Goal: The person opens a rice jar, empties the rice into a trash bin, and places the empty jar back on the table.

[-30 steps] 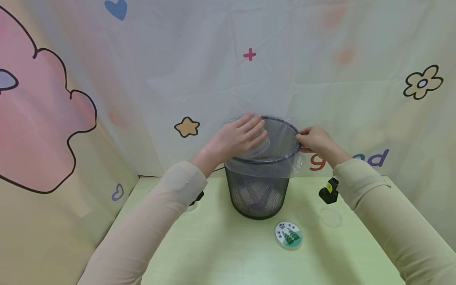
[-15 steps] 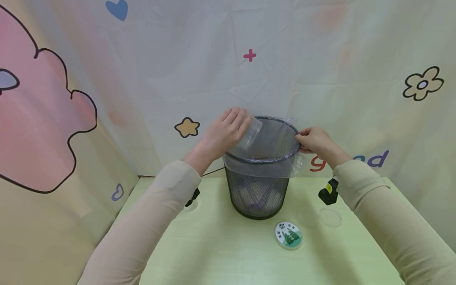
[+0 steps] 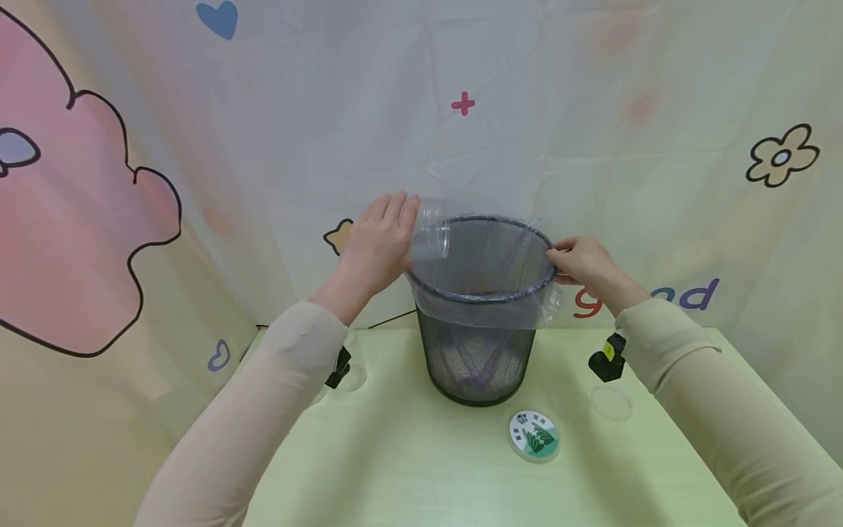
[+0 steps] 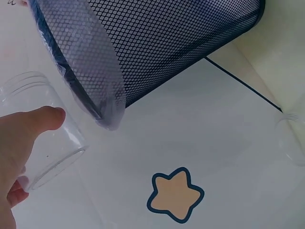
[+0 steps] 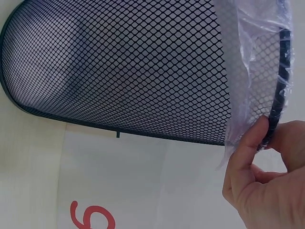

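A black mesh wastebasket [image 3: 477,359] stands upright on the table, lined with a clear plastic bag [image 3: 487,315] folded over its rim. Beside the left part of the rim, my left hand [image 3: 377,245] grips a clear plastic jar [image 3: 431,230], lidless and tilted with its mouth toward the basket. The left wrist view shows the thumb across the side of this jar [image 4: 55,136], which looks hollow with nothing in it. On the opposite side my right hand [image 3: 586,263] pinches the rim and the bag between thumb and fingers. Something purple and blurred shows through the mesh near the bottom.
A round lid-like disc [image 3: 533,436] with a green leaf print lies in front of the wastebasket. To the right is a faint clear ring [image 3: 610,402]. Another clear container [image 3: 354,373] is partly hidden by the left sleeve. A printed curtain hangs close behind.
My left hand has moved left with the jar, from over the basket's opening to beside its left rim. The right hand keeps its pinch on the rim.
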`<action>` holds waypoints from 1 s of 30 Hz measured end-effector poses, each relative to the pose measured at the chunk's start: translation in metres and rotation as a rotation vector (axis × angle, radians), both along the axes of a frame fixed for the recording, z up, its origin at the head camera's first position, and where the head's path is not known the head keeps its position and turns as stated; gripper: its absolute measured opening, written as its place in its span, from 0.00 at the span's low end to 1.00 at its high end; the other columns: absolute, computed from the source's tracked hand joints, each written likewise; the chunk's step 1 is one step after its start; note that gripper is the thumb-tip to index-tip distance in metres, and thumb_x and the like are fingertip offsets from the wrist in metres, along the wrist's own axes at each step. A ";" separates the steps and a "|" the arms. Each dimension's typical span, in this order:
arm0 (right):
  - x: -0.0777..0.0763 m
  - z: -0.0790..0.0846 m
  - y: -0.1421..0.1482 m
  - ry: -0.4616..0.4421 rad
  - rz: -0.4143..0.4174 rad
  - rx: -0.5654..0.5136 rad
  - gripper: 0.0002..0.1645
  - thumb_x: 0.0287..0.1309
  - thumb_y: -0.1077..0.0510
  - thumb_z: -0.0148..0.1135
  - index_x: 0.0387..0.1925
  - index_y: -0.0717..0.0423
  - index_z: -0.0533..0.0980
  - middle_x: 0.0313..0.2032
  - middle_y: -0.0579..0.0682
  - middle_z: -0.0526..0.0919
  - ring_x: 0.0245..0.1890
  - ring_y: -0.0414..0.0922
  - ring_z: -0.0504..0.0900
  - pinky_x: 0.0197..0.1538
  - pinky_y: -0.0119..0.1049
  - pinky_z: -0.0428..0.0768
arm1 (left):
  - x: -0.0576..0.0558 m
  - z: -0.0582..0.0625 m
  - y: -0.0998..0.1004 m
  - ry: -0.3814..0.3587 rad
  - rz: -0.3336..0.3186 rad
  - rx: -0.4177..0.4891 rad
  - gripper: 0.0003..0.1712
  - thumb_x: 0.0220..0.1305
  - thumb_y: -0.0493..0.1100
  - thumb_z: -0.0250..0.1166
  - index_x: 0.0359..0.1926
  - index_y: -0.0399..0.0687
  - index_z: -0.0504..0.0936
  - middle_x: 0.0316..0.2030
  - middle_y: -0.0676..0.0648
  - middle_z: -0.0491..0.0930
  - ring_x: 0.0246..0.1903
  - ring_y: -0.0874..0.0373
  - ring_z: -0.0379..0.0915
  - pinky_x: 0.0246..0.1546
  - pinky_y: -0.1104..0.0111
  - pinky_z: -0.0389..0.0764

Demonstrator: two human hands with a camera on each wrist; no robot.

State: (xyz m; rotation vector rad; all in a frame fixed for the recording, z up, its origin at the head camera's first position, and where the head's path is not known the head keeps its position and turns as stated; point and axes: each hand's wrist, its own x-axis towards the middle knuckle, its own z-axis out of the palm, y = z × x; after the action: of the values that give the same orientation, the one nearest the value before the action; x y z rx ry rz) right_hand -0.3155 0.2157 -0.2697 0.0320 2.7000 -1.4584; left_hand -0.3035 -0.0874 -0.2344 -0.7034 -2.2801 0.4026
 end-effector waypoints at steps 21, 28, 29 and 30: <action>0.000 -0.004 0.000 0.007 0.002 -0.062 0.33 0.66 0.54 0.43 0.67 0.64 0.53 0.56 0.63 0.66 0.36 0.37 0.73 0.37 0.23 0.78 | 0.004 -0.039 -0.053 -0.126 -0.001 0.568 0.49 0.37 0.49 0.76 0.59 0.37 0.62 0.52 0.36 0.67 0.49 0.42 0.66 0.45 0.55 0.76; 0.000 -0.004 0.001 0.004 0.005 -0.064 0.33 0.66 0.54 0.43 0.68 0.64 0.53 0.56 0.63 0.66 0.36 0.37 0.72 0.37 0.23 0.78 | 0.010 -0.065 -0.066 -0.244 0.060 0.671 0.50 0.39 0.50 0.75 0.62 0.42 0.60 0.54 0.37 0.65 0.51 0.44 0.64 0.42 0.54 0.76; 0.000 -0.004 0.001 0.003 0.005 -0.064 0.33 0.66 0.54 0.43 0.68 0.64 0.53 0.56 0.63 0.66 0.36 0.37 0.72 0.37 0.23 0.78 | 0.011 -0.070 -0.068 -0.265 0.074 0.686 0.50 0.40 0.51 0.75 0.62 0.42 0.60 0.54 0.38 0.64 0.51 0.44 0.64 0.41 0.54 0.76; 0.000 -0.004 0.000 0.003 0.004 -0.063 0.32 0.66 0.54 0.43 0.67 0.65 0.53 0.56 0.63 0.66 0.37 0.38 0.72 0.37 0.23 0.78 | 0.012 -0.074 -0.069 -0.285 0.083 0.706 0.50 0.40 0.51 0.75 0.62 0.43 0.60 0.54 0.38 0.64 0.51 0.45 0.63 0.40 0.53 0.77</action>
State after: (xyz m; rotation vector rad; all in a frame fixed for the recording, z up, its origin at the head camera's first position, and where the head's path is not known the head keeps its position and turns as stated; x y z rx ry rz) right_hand -0.3155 0.2161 -0.2741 0.0206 2.6532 -1.5429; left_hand -0.2915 -0.1567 -0.3082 -0.3105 -2.4823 -0.4865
